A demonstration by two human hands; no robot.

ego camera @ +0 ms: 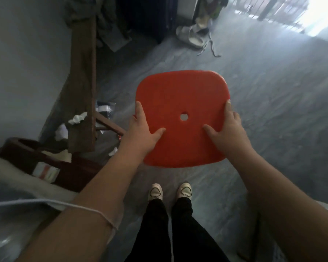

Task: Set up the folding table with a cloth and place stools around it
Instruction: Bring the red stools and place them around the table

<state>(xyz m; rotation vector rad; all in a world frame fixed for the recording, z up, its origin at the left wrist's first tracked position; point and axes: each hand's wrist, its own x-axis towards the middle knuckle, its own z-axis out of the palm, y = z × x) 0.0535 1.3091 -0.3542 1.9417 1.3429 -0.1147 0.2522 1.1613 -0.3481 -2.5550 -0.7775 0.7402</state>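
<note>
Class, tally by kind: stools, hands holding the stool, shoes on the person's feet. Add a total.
red stool: 1
hands gripping it: 2, left hand and right hand
shoes on feet: 2, left shoe and right shoe
total: 5

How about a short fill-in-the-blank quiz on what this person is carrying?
The left hand and right hand grip the red stool by its sides, each with its ____ lying on top of the seat. Near the seat's middle is a small round ____. Below the stool, the person wears black trousers and pale ____.
Missing words: thumb; hole; shoes.
</note>
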